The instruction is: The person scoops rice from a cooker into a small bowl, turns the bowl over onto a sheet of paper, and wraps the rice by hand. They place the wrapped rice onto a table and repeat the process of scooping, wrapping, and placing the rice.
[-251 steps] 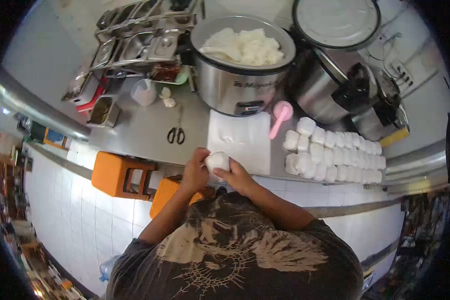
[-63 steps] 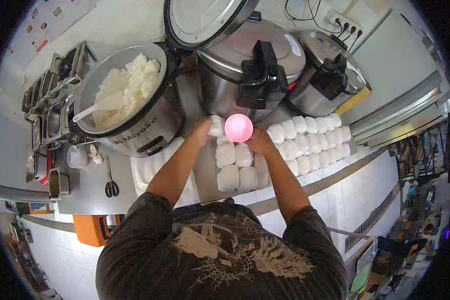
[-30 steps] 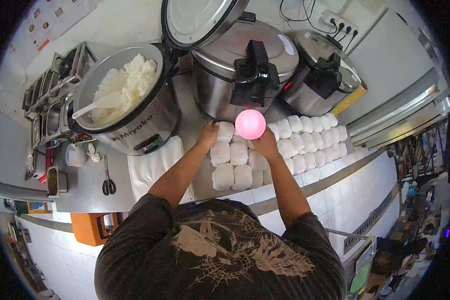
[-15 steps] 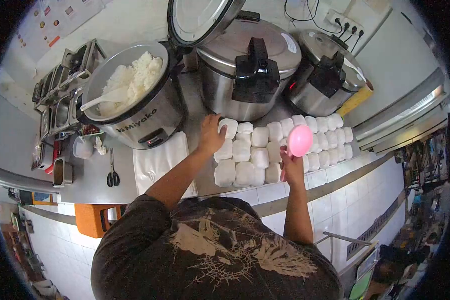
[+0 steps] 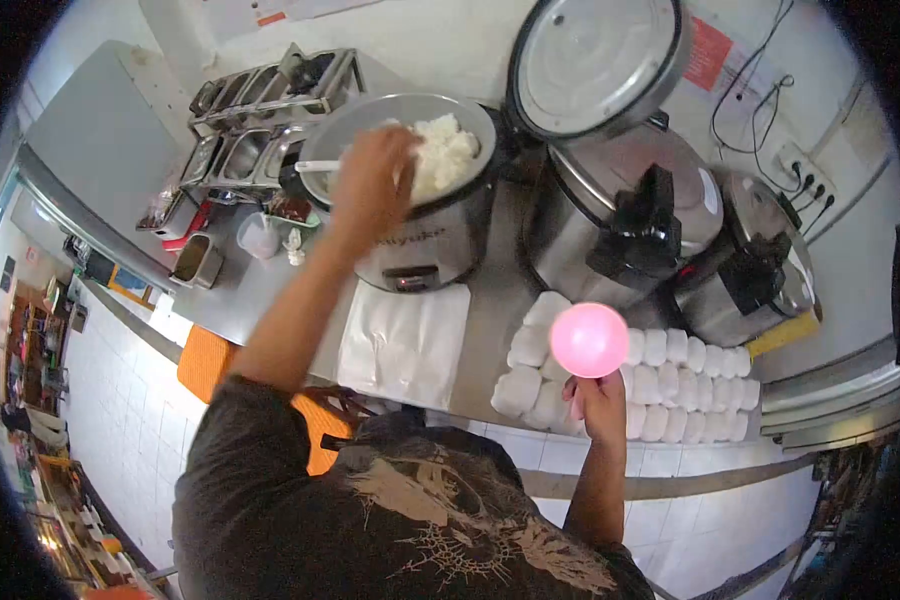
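Far left on the steel counter [image 5: 260, 290]: a rack of condiment trays [image 5: 260, 110] and a small white cup [image 5: 259, 236].

My left hand [image 5: 370, 185] is over the open rice cooker [image 5: 410, 190], on the white paddle [image 5: 315, 167] whose handle projects left over the rim; whether the fingers are closed on it I cannot tell. The cooked rice [image 5: 440, 155] fills the pot.

A stack of white sheets [image 5: 405, 340] lies in front of the cooker.

My right hand [image 5: 600, 400] grips the stem of the pink cup [image 5: 589, 340], fingers closed, above rows of wrapped rice portions [image 5: 670, 385].

Two closed cookers [image 5: 670, 240] stand behind.
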`<move>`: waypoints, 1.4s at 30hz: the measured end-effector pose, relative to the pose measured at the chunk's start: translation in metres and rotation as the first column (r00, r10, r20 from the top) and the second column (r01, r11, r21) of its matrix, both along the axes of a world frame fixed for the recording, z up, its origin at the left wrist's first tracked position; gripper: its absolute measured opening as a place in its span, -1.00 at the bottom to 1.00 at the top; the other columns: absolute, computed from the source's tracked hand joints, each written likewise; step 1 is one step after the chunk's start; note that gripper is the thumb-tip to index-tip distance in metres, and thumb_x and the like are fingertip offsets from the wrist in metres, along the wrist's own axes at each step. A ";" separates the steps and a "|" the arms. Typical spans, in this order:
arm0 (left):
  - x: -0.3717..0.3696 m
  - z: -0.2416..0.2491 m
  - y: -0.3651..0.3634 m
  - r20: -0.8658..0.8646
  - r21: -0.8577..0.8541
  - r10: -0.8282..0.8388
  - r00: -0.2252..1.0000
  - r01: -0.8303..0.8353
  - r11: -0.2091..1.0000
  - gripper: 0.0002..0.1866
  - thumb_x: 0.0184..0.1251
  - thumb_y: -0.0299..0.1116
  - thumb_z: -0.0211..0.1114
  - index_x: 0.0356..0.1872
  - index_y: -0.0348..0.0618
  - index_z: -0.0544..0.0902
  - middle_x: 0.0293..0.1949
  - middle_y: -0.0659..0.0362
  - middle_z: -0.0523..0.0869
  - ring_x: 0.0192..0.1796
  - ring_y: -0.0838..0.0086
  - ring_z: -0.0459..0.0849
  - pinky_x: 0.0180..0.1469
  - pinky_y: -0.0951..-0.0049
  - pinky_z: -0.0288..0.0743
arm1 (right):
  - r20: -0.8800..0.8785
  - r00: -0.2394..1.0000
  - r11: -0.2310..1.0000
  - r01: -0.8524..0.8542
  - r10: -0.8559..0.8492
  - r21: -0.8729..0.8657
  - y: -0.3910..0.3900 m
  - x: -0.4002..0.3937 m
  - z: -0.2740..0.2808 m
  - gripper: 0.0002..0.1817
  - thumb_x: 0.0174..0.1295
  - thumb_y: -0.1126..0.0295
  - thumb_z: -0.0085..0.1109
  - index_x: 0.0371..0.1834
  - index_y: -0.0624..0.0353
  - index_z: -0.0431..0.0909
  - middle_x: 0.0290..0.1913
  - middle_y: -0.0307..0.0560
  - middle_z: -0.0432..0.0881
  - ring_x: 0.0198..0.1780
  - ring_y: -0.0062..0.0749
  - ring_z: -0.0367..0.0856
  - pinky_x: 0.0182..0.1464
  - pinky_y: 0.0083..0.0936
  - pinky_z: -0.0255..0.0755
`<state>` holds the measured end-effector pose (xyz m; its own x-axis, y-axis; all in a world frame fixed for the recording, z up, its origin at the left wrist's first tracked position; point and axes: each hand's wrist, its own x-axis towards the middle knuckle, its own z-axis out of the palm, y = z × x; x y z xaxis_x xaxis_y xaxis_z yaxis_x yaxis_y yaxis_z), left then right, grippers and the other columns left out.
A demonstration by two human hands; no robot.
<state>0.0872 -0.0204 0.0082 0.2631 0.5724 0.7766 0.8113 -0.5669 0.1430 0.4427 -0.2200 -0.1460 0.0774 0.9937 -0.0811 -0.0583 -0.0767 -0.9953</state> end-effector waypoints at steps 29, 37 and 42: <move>-0.179 -0.130 -0.010 0.805 -0.485 0.223 0.550 0.394 0.780 -0.68 0.66 -0.30 -0.10 0.12 -0.37 0.45 -0.02 -0.25 0.56 0.05 -0.14 0.56 0.15 0.05 0.41 | 0.853 -0.481 0.867 -0.494 -0.203 -0.073 0.432 -0.367 0.104 -0.73 0.32 0.25 0.11 -0.22 0.15 0.75 -0.21 0.09 0.79 -0.15 -0.05 0.80 -0.16 -0.17 0.65; -0.173 -0.125 -0.007 0.822 -0.453 0.211 0.529 0.381 0.806 -0.66 0.66 -0.29 -0.11 0.13 -0.39 0.44 -0.06 -0.25 0.56 0.01 -0.14 0.57 0.09 0.03 0.41 | 0.888 -0.374 0.680 -0.579 0.269 -0.450 0.355 -0.363 0.133 -0.66 0.34 0.30 0.12 0.15 0.09 0.59 -0.12 0.26 0.71 -0.03 0.16 0.71 -0.01 -0.01 0.56; -0.182 -0.123 -0.003 0.770 -0.516 0.239 0.592 0.358 0.778 -0.72 0.65 -0.27 -0.06 0.03 -0.32 0.45 -0.13 -0.27 0.58 -0.05 -0.20 0.58 0.00 -0.05 0.42 | 0.913 -0.211 0.577 -0.719 0.350 -0.388 0.360 -0.317 0.138 -0.69 0.29 0.36 0.19 0.10 0.03 0.64 -0.11 0.17 0.73 -0.08 0.14 0.72 -0.05 -0.05 0.56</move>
<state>-0.0946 -0.0237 -0.1151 -0.2002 0.9595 0.1981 0.1735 -0.1643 0.9710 0.1257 0.1401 -0.0079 -0.6766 0.6607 -0.3251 0.7270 0.6694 -0.1526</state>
